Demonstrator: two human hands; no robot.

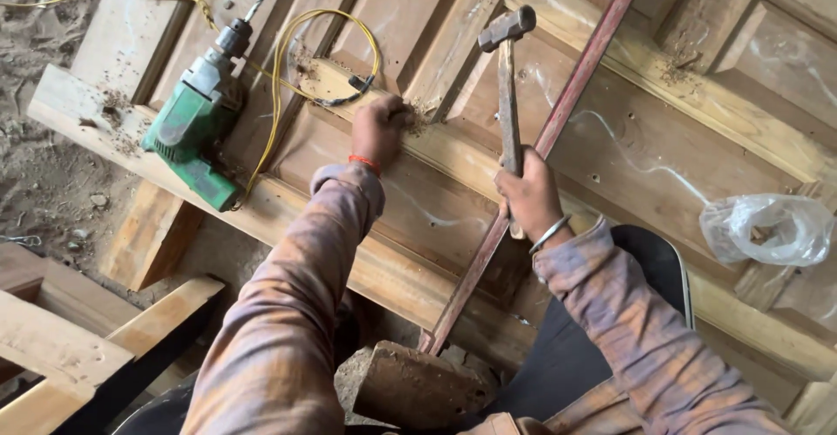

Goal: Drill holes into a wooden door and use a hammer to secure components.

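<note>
Head cam is looking down and I'm seeing the right hand (529, 193) clenching a hammer (507, 78) by its wooden handle, head raised above the panelled wooden door (610, 152). Left hand (379, 127) is pinching something tiny against the door rail, can't tell what. A green drill (199, 112) is sitting near the door's left edge, leaving decent room between the hands. Clear plastic bag (767, 228) is lying at right, contents too blurry to make out.
</note>
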